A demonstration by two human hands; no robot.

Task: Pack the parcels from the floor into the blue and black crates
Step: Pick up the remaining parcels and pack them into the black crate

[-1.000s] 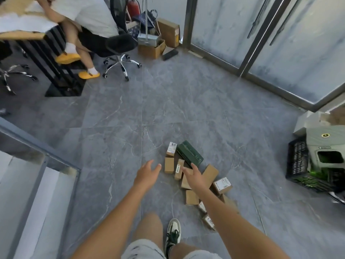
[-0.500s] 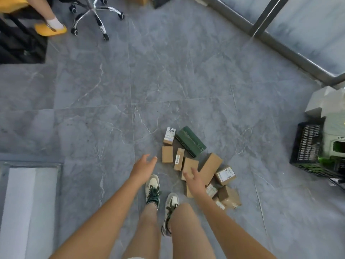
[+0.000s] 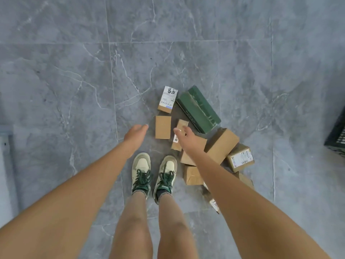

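Head view: the left hand [image 3: 136, 133] reaches down with fingers loosely extended, holding nothing; the right hand [image 3: 188, 140] is likewise spread and empty, its fingertips over a narrow cardboard parcel [image 3: 179, 134]; a flat plain parcel [image 3: 163, 127] lies between the two hands; a long green box [image 3: 198, 108] sits beyond the right fingers. The heap looks loosely leaning; pulling one smooth, sharp-edged carton could topple its neighbours across the polished marble-veined floor [image 3: 74, 71]; a black crate [image 3: 337, 135] stands far right.
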